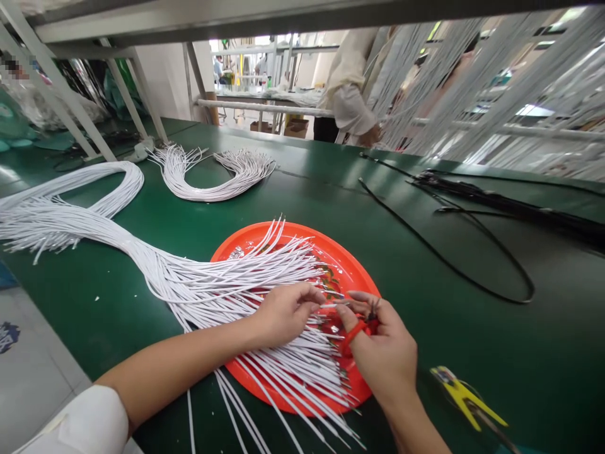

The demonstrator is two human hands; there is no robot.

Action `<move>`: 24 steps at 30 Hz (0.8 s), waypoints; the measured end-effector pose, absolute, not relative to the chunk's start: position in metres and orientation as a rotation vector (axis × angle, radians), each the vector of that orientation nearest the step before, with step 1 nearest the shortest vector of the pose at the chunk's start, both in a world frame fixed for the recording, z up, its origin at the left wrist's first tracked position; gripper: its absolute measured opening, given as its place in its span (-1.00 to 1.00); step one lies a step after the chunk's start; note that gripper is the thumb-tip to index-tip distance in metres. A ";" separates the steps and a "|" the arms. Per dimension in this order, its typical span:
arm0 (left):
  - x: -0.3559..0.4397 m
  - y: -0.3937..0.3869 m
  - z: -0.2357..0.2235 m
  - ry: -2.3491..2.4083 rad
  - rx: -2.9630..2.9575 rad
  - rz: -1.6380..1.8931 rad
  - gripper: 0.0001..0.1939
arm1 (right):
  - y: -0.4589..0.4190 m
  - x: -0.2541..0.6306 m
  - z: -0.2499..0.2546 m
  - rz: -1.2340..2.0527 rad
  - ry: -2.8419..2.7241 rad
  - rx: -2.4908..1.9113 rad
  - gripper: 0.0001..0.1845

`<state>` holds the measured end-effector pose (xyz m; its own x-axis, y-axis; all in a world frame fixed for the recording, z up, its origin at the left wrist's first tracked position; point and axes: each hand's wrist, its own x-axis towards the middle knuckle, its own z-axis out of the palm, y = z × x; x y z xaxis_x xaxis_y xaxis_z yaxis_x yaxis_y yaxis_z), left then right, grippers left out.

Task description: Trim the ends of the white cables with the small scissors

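A thick bundle of white wires (203, 277) fans out across a round red tray (350, 261). Over the tray, my left hand (288, 315) pinches one white wire close to its tip. Facing it, my right hand (385, 353) is closed around a small red-handled cutting tool (355, 331), probably scissors; its blades are mostly hidden by my fingers. My right fingertips meet the tip of the pinched wire. Many wire ends show bare or dark tips. Small shiny scraps (236, 253) lie in the tray's upper left.
Yellow-handled pliers (466, 397) lie at the right on the green table (302, 183). Black cables (501, 198) stretch along the right side. More white wire bundles (212, 189) rest at the back left. A metal shelf beam (236, 22) crosses overhead; a person (352, 94) stands beyond the table.
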<state>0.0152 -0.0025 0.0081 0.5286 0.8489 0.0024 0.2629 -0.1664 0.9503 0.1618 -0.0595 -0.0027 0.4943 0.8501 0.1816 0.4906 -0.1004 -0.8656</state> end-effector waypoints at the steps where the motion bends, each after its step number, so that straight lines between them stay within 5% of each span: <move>1: 0.013 -0.002 0.009 0.978 1.819 0.671 -0.82 | -0.059 0.164 -0.004 0.425 -1.172 -1.802 -0.64; 8: 0.005 0.002 0.003 1.032 2.380 0.317 -0.76 | -0.054 0.177 -0.003 0.445 -1.375 -2.139 -0.64; 16: 0.007 0.004 0.000 1.093 2.565 0.409 -0.78 | -0.053 0.176 -0.005 0.345 -1.198 -2.101 -0.54; 24: 0.024 0.014 0.001 1.186 2.728 0.129 -0.81 | -0.053 0.175 0.001 0.328 -1.198 -2.083 -0.55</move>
<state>0.0237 0.0136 0.0008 0.6812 0.7320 0.0139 0.7178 -0.6715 0.1838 0.1749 -0.0529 0.0010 0.5399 0.8330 0.1208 0.6557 -0.3262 -0.6810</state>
